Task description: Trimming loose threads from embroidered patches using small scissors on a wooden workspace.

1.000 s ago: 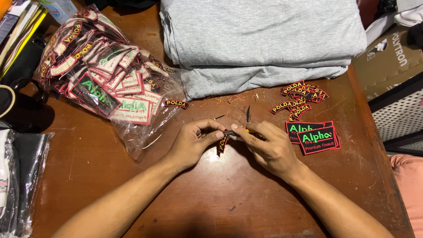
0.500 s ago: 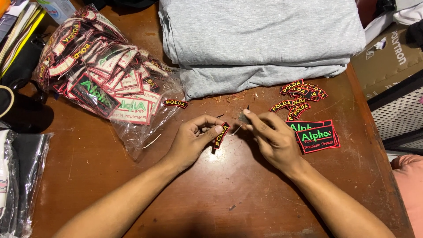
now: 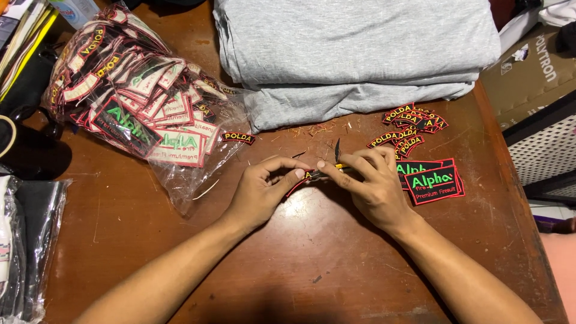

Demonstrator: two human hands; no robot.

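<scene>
Near the desk's middle, both hands met over bare wood. Left hand (image 3: 261,192): thumb and forefinger pinched together on a small curved patch (image 3: 298,182), black with a red edge, held out toward the other hand, apparently so its rim was exposed for trimming. Right hand (image 3: 375,183): fingers closed around small snips (image 3: 336,157) with a yellow grip, dark tip pointing toward the far edge. The patch lay just left of the snips, between the two hands, its right end at or under the right fingertips; whether blade touched patch could not be told.

Far-left corner: clear bag (image 3: 144,108) of patches, mouth open toward the hands, one curved patch (image 3: 238,137) loose beside it.
Far edge, centre: folded grey cloth (image 3: 354,54), stacked.
Right edge: heap of curved patches (image 3: 411,126), and nearer, a short stack of rectangular patches (image 3: 431,182), both just beside the right hand, seemingly sorted by shape.
Between cloth and hands: scattered thread clippings (image 3: 312,129).
Left edge: wrapped dark bundle (image 3: 27,240).
</scene>
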